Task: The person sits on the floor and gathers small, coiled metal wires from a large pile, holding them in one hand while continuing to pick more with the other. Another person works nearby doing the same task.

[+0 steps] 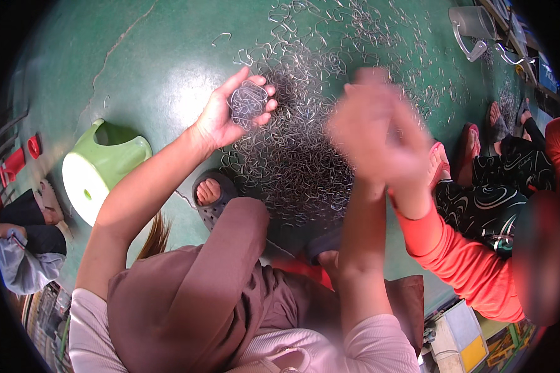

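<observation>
Well, left hand [219, 119] cupping bent wires [247, 104] — right hand [358, 138] blurred, cannot tell grip.

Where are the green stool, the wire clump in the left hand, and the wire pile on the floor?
Green stool [113, 164]: head view, on its outer side.
Wire clump [247, 104]: head view, middle of the bunch.
Wire pile [302, 155]: head view, its dense middle.

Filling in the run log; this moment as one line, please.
left hand: cradling clump of bent wires | right hand: blurred, holding unclear | wire pile: spread on green floor | co-worker's red-sleeved arm: beside right hand
</observation>
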The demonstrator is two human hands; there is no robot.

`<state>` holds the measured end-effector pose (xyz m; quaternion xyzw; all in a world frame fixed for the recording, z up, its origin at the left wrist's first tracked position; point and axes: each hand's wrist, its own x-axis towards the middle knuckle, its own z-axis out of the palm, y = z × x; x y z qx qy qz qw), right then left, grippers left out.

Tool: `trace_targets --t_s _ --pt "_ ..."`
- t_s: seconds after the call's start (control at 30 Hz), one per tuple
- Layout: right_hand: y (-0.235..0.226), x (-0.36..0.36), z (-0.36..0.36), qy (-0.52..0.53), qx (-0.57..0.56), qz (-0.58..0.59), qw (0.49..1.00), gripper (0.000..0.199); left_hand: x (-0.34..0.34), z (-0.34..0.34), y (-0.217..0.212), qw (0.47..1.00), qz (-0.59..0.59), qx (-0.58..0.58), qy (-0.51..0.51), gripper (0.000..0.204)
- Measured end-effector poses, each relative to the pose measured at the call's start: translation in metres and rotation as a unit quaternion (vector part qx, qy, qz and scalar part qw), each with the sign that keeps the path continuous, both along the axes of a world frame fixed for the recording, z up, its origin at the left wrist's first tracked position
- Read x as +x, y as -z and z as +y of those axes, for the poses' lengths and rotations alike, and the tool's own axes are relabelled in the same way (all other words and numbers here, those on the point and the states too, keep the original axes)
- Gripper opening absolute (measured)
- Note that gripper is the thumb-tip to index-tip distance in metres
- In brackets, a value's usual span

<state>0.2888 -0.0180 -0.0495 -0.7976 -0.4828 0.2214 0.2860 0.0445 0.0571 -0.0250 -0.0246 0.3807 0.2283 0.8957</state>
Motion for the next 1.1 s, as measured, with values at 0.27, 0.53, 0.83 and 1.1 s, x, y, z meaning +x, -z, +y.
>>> trace_targets --t_s 0.27,0.53,0.83,1.1 --pt "-0.052 -0.040 0.008 -0.001 -0.096 0.367 0.925 0.019 -0.001 -0.001 0.005 0.999 0.034 0.029 0.021 0.027" --pt "-0.059 -0.095 0.008 -0.071 -0.002 0.274 0.959 0.015 -0.004 -0.004 0.021 0.999 0.015 0.026 -0.014 0.030" --pt "0.031 -0.068 0.041 -0.105 -0.108 -0.125 0.981 0.067 -0.004 0.001 0.013 0.998 -0.064 0.026 0.000 0.029" --pt "0.043 -0.024 0.105 -0.010 0.001 -0.145 0.989 0.064 -0.008 -0.001 0.008 0.998 -0.059 0.001 -0.016 0.029"
